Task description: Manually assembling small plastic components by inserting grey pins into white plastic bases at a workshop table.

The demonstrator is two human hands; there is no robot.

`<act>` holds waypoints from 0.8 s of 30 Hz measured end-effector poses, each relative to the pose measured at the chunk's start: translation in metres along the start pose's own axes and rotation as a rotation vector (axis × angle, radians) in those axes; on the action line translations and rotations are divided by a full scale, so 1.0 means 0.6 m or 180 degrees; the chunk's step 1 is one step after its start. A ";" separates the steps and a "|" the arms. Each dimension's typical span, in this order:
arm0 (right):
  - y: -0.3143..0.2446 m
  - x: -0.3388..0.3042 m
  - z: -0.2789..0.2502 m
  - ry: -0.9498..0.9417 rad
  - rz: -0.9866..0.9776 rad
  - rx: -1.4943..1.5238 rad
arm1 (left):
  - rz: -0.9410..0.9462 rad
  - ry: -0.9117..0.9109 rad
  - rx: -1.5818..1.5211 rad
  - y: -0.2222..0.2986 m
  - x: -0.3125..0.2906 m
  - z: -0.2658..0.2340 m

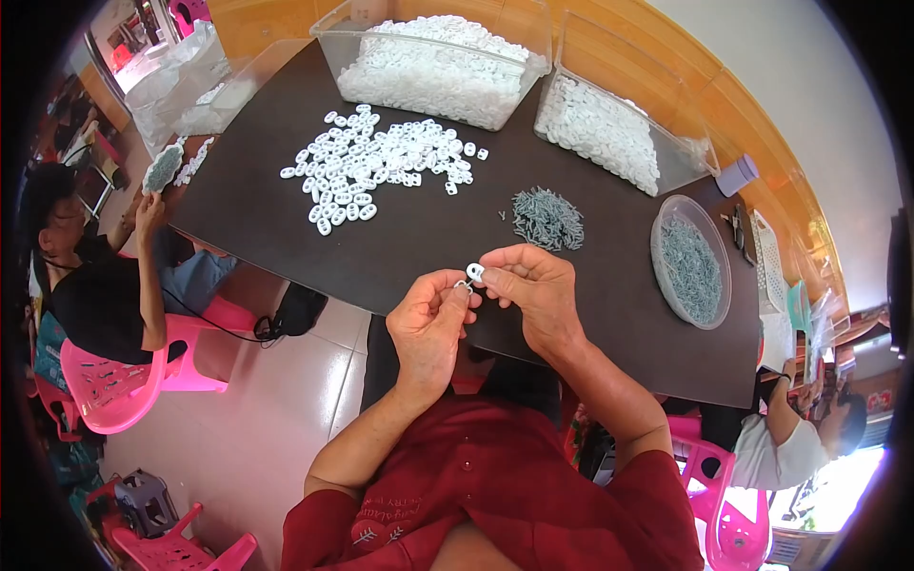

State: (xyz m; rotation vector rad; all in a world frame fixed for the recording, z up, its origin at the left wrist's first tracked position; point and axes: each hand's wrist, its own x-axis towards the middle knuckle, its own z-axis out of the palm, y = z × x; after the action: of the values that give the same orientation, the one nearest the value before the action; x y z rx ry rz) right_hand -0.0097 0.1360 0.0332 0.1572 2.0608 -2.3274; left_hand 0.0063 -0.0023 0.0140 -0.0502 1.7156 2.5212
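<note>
Near the front edge of the dark table, my two hands meet with fingertips close together. My right hand (541,293) pinches a small white oval plastic piece (475,271) with a hole in it, between thumb and forefinger. A small pale curved piece (463,285) sits in the pinch of my left hand (428,328), right against the white piece; fingers partly hide it. Beyond my hands lies a loose spread of white two-holed oval pieces (367,157). A heap of grey-green plugs or screws (547,218) is just past my right hand.
Two clear bins (519,90) (681,171) of white pieces stand at the back of the table (609,305). A round tub (657,257) of grey-green plugs is at the right, beside a purple-capped container (737,176). Other people sit left and right on pink chairs (114,390).
</note>
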 end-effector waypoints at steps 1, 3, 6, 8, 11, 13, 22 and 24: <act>0.001 -0.001 0.001 0.0012 -0.0035 -0.0035 | 0.0004 0.0011 -0.0009 0.000 0.000 0.000; 0.002 -0.002 0.001 0.0025 -0.0071 -0.0072 | 0.0002 0.0009 -0.0016 0.001 0.001 0.001; 0.003 -0.004 0.003 -0.0014 -0.0194 -0.0093 | 0.0003 0.0000 -0.0027 0.000 0.001 0.001; -0.001 -0.006 0.009 -0.0045 -0.0347 0.0031 | 0.0011 -0.0013 -0.0036 -0.003 0.002 0.000; 0.002 -0.007 0.006 -0.0156 -0.0340 -0.0059 | 0.0154 -0.0028 -0.0119 -0.011 0.003 0.001; 0.005 -0.008 0.008 -0.0162 -0.0366 -0.0066 | 0.0264 -0.0012 -0.0145 -0.014 0.002 0.002; 0.011 -0.014 0.021 -0.0119 -0.0528 -0.0127 | 0.0456 0.0012 -0.0399 -0.025 0.001 0.004; 0.011 -0.016 0.022 -0.0103 -0.0532 -0.0124 | 0.0446 0.0033 -0.0482 -0.028 0.003 0.004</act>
State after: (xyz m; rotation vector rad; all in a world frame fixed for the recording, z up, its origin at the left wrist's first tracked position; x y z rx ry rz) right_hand -0.0002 0.1219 0.0293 -0.0556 2.1809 -2.3608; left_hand 0.0063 0.0064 -0.0010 0.0481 1.5808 2.7523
